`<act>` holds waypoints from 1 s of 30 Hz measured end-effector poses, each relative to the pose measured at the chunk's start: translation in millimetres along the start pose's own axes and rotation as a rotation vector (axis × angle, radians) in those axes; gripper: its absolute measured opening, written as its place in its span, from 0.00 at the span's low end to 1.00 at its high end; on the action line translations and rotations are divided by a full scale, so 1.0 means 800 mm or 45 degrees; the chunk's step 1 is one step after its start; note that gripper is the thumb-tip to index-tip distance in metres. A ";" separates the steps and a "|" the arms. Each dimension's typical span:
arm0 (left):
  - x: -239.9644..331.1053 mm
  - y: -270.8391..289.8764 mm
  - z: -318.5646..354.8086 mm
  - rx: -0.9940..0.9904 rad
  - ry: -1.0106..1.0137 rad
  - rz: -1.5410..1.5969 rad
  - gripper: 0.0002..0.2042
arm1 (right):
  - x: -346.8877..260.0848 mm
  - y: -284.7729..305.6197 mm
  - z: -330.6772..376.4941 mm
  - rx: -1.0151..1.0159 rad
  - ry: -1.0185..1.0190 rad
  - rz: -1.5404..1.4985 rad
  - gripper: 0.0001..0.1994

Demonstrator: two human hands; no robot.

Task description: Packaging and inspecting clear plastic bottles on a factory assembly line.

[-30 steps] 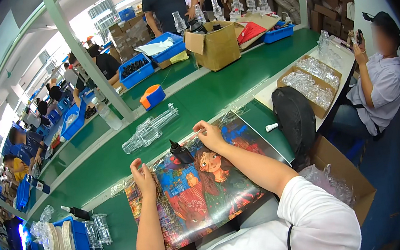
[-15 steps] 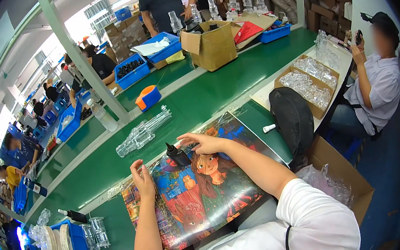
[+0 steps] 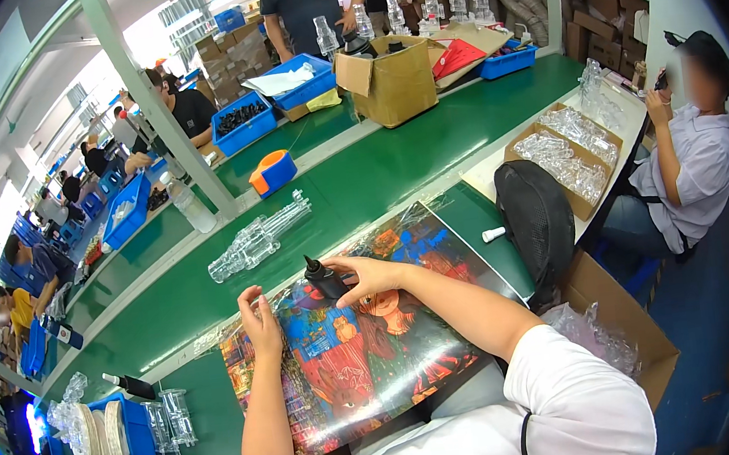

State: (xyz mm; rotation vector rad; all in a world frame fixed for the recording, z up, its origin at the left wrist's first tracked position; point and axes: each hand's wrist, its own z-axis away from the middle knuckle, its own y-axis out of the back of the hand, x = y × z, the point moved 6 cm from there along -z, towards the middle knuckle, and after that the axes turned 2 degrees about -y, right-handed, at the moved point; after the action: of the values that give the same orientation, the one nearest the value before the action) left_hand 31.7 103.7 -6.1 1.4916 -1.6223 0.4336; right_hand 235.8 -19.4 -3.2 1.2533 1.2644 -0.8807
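A colourful illustrated sheet (image 3: 337, 390) with a glossy surface lies before me. On its far part stands a small black bottle (image 3: 325, 278) with a pointed nozzle, tilted slightly. My right hand (image 3: 370, 278) wraps thumb and fingers round the bottle's right side. My left hand (image 3: 261, 325) rests by the sheet's left part, holding nothing, its fingers apart and slightly bent. Beyond the sheet, a clear plastic part (image 3: 259, 238) with long prongs lies on the green work surface (image 3: 377, 182).
An orange-and-blue tape roll (image 3: 273, 173) sits farther back, near a cardboard box (image 3: 394, 82). To the right are a black bag (image 3: 534, 218) and a carton of clear parts (image 3: 591, 199). Spools (image 3: 103, 446) and another black bottle (image 3: 130, 385) stand at left. A seated person (image 3: 684, 141) holds a phone.
My right hand has moved left and nearer, from above the sheet onto the black bottle, and closed round it. My left hand has barely moved.
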 end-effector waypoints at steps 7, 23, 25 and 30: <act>0.001 -0.002 -0.003 -0.008 -0.005 -0.001 0.11 | 0.012 -0.002 -0.009 0.161 0.063 0.017 0.38; 0.020 -0.026 0.013 -0.402 -0.007 -0.273 0.15 | 0.010 -0.004 -0.003 0.267 0.030 0.372 0.31; 0.031 -0.030 0.014 -0.439 -0.026 -0.262 0.15 | 0.010 -0.003 -0.003 0.281 0.042 0.372 0.31; 0.024 -0.035 0.013 -0.486 -0.008 -0.244 0.15 | 0.010 -0.002 -0.004 0.277 0.064 0.349 0.30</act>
State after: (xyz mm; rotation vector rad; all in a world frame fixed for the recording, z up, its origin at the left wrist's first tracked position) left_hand 55.5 77.9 -5.1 1.3379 -1.4517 0.0086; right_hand 234.6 -15.0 -11.1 1.5872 1.0236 -0.8058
